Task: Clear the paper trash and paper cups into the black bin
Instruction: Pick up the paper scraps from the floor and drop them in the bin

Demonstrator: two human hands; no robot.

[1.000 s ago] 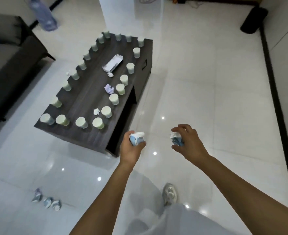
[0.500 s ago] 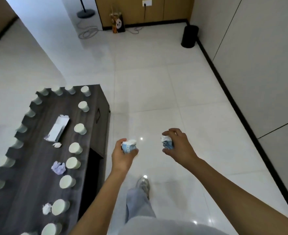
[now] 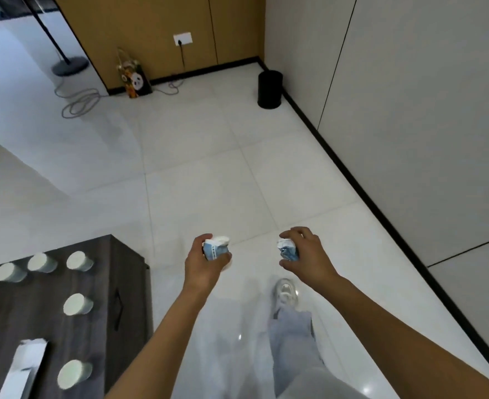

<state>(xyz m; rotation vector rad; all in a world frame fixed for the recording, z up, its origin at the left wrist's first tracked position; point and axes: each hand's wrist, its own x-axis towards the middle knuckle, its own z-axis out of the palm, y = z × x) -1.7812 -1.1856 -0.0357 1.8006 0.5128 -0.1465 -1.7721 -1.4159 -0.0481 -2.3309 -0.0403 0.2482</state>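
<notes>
Left hand (image 3: 206, 262) grips crushed paper cup (image 3: 215, 249), right hand (image 3: 306, 256) grips crumpled paper wad (image 3: 288, 249), probably second cup. Both light, soft, already collapsed; firm wrap round middle holds fine. White-and-blue print. Black bin (image 3: 269, 89) far ahead by wall; more paper cups (image 3: 78, 304) on worktop (image 3: 105, 286).

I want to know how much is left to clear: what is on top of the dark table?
On the dark table, upside-down paper cups and a flattened white carton show. The rest of its top lies outside the frame.
</notes>
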